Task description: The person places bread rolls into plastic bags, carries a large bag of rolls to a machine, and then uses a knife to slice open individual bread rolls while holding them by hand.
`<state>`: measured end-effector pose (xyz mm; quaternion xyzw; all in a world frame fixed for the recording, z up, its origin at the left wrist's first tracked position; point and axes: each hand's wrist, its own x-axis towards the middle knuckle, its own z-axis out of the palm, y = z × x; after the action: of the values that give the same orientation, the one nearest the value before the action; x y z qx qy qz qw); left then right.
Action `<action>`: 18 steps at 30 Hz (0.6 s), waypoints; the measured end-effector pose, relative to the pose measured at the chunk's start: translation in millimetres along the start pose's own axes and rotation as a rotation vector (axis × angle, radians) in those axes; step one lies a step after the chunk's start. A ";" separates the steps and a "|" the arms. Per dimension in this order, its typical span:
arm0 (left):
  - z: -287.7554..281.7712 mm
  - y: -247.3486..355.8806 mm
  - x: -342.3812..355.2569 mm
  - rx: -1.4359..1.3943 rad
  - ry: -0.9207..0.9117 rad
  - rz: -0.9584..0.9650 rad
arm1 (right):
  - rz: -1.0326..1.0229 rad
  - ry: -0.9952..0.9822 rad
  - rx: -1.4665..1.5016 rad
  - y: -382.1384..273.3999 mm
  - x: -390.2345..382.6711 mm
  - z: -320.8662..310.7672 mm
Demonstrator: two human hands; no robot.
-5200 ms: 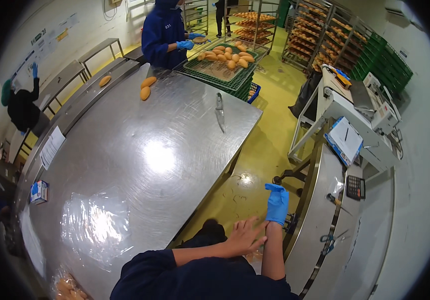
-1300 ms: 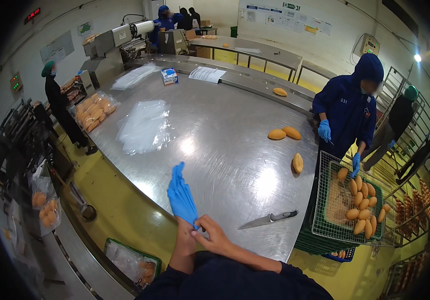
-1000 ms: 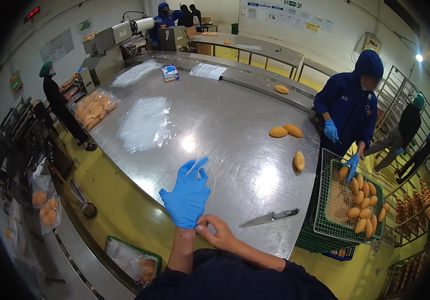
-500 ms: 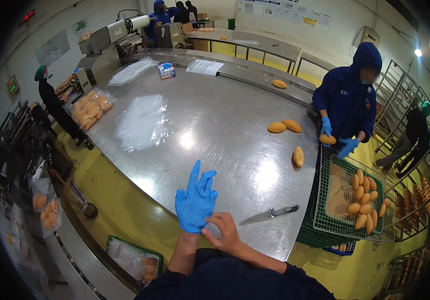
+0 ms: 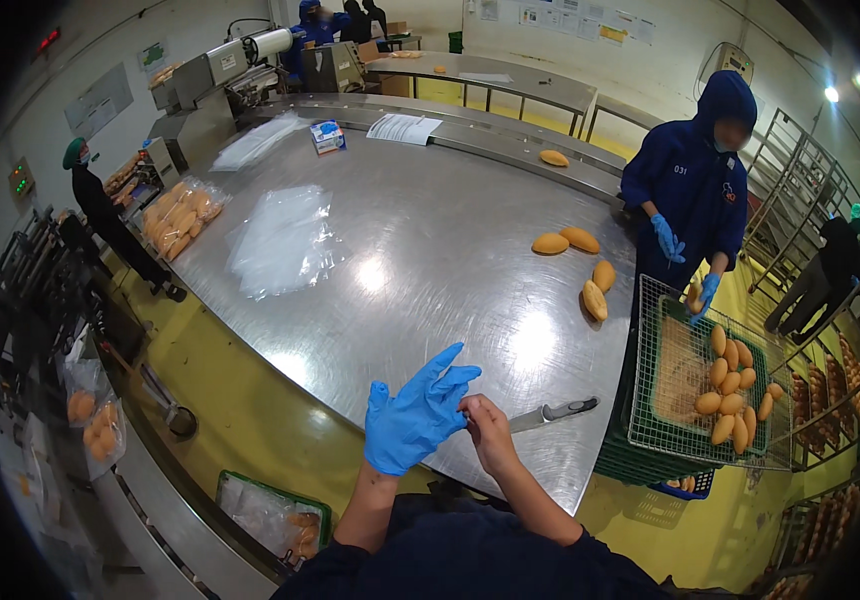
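My left hand point(image 5: 416, 412) wears a thin blue disposable glove point(image 5: 398, 440). Its fingers are spread above the near edge of the steel table point(image 5: 440, 240), and it holds nothing. Bare and closed, my right hand point(image 5: 491, 435) pinches the glove near the little-finger side. Just beyond my right hand lies a knife point(image 5: 560, 412), its dark handle pointing right and part of its blade hidden behind that hand. Two oval bread rolls point(image 5: 595, 300) rest close together toward the table's right edge.
A co-worker point(image 5: 695, 170) in a dark blue hooded top holds a roll over a wire-topped crate point(image 5: 680, 400) of rolls. Clear plastic bags point(image 5: 285, 245) lie at left, beside bagged rolls point(image 5: 182, 215). Farther back are a small box point(image 5: 328, 137) and paper sheets point(image 5: 403, 128).
My right hand has moved from the glove's cuff up to its finger side. My left hand has tilted rightward. Beside the roll near the table's right edge, a second one now lies.
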<state>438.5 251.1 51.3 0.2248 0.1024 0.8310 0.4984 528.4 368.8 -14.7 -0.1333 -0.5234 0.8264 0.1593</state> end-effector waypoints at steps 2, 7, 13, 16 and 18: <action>-3.2 2.4 -3.3 -0.006 -0.061 0.012 | -0.039 -0.013 -0.074 -4.8 -3.9 0.6; 18.3 0.8 -6.2 0.029 0.052 -0.026 | -0.103 -0.044 -0.150 -0.1 -7.2 -5.8; 13.3 -9.5 -6.6 0.068 -0.003 -0.012 | -0.128 0.173 -0.172 13.1 -4.6 -6.2; 15.4 -14.0 -2.6 0.035 -0.009 0.090 | -0.161 0.166 -0.226 20.0 -6.0 -6.5; 19.9 -17.9 -2.1 -0.036 0.046 0.133 | -0.165 0.156 -0.238 20.7 -7.0 -5.8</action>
<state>462.7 256.8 61.1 0.2028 0.0835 0.8690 0.4435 534.5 362.5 -35.5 -0.1717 -0.6128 0.7297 0.2499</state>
